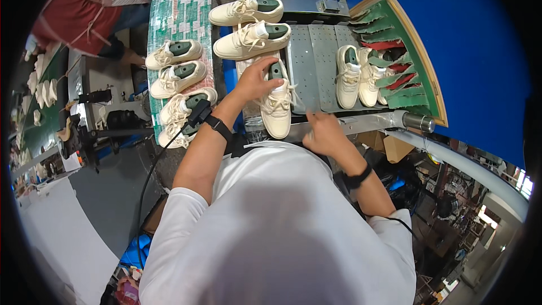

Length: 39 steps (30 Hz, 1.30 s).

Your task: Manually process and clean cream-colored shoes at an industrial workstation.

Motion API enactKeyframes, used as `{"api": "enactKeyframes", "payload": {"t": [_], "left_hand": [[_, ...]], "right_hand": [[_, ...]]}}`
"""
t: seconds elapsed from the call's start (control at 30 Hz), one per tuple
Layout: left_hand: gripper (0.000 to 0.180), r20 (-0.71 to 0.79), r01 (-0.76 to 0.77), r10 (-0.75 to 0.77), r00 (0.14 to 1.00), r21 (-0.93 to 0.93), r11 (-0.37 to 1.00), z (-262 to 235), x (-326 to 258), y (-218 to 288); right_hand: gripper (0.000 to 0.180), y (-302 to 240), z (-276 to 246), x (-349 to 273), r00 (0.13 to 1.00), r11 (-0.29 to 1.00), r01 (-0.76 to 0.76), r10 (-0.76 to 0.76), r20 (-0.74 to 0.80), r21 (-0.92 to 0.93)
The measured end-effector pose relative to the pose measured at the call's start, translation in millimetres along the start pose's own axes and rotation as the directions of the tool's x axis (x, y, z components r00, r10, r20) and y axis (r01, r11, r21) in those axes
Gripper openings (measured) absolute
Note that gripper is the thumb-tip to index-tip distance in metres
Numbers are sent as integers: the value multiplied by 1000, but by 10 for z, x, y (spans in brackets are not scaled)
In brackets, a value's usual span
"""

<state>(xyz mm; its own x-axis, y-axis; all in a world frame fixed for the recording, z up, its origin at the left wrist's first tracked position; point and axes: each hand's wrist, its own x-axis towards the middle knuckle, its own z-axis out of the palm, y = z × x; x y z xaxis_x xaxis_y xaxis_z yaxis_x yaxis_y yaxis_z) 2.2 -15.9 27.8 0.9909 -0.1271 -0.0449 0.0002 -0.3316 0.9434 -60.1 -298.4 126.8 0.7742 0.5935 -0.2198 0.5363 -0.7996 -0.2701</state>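
A cream lace-up sneaker (276,114) with a dark green last inside stands upright in front of me, toe toward my body. My left hand (257,82) grips it around the collar, thumb across the opening near the tongue. Just right of the sneaker's loose laces is my right hand (326,135), its fingers curled and partly smeared by motion. Whether a lace end is pinched in them is too blurred to see. Beyond my left hand sit two more cream sneakers, a nearer one (248,42) and a farther one (240,11), both with lasts inside.
Several cream sneakers (175,79) rest on a green-and-white patterned board (180,5) at left. At right, sneakers (348,79) stand on a metal-plate conveyor (307,68) by a wood-framed opening with torn green flaps (403,99). A person in dark red (76,8) is at far left.
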Motion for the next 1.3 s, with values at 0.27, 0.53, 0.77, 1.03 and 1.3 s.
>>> {"api": "enactKeyframes", "payload": {"t": [0.27,0.53,0.77,1.03,1.3], "left_hand": [[74,-16,-16,17,1000,47,999,74,33,-103],[75,-46,-38,40,998,40,998,141,17,-22],[75,106,113,-99,989,-133,985,-66,-17,-200],[74,10,-34,34,999,36,999,87,-1,-145],[72,144,94,-70,987,-165,982,-52,-16,-142]], "right_hand": [[65,-183,-255,116,999,757,5,-37,35,654],[71,-416,391,393,989,882,131,-83,-123,453],[54,-267,26,106,943,299,-322,14,333,899],[71,-163,176,296,966,948,252,-236,-107,192],[65,-218,-50,165,990,970,120,-133,49,211]]}}
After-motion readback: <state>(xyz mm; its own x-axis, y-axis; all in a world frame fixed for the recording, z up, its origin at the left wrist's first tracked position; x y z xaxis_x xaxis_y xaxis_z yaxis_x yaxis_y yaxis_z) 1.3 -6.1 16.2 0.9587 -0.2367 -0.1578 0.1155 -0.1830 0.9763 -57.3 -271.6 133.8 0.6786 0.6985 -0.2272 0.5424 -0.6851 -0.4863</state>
